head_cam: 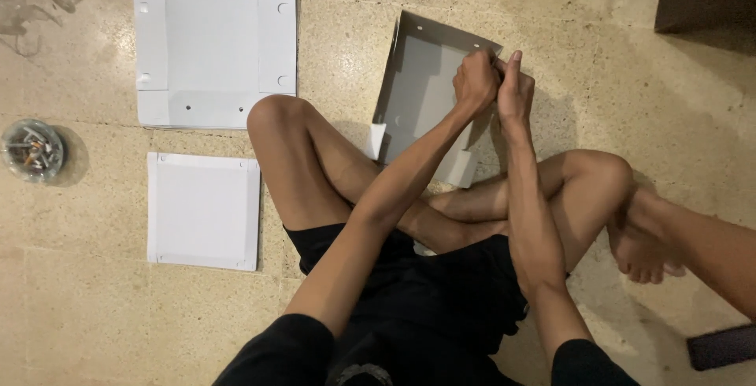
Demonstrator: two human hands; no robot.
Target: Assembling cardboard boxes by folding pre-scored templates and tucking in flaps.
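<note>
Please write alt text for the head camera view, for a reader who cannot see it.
Seen from above, a person sitting on a stone floor pinches one corner of a half-folded white cardboard box with left hand and right hand. Two flat white box pieces and a glass ashtray lie to the left.

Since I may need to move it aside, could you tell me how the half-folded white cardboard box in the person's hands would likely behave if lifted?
The half-folded cardboard box looks thin-walled, so probably light for its size. Its raised flaps seem unlocked, so it may flex or fall open. Both hands, left hand and right hand, pinch one corner, suggesting it creases easily.
</note>
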